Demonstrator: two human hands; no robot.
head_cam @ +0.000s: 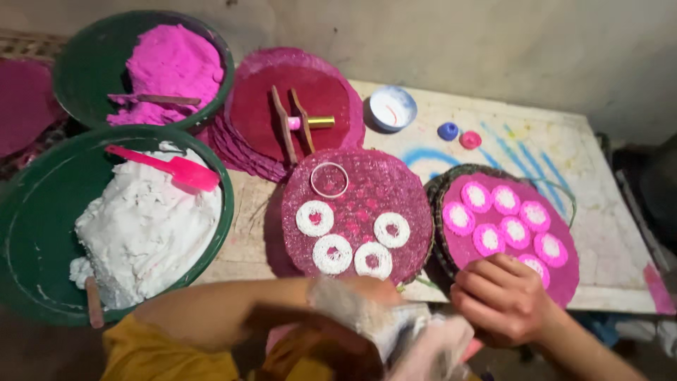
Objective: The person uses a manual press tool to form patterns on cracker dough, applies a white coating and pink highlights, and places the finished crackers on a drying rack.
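Bag (384,324): greyish-white, crumpled and blurry, down at the near edge in front of the table (599,212), right between both hands. Looks gripped from the left hand (352,288) side, but can't tell how those fingers sit, hidden behind the bag. Right hand (504,300): fingers curled tight together in a loose fist, parked over the near rim of the right mat (564,279), just beside the closest pink-edged ring (534,264). Can't tell if it pinches the bag's tail or nothing at all.

Middle mat (395,183) with four white rings (333,254) along the near side and a bare hoop (329,180) further back. Off to the left, a green bowl (28,233) of white dough with a pink scoop (169,166) lying on top.

Stuff that could go wrong from here, just guessing:
- Knuckles that close to the near ring, so one small slide forward could squash it.
- Forearm crossing low in front of the middle mat; lifting carelessly could drag over the white rings or nudge the mat off the table edge.
- Bag hanging loose past the edge, so a weak grip could mean a drop or a smear on the right mat.
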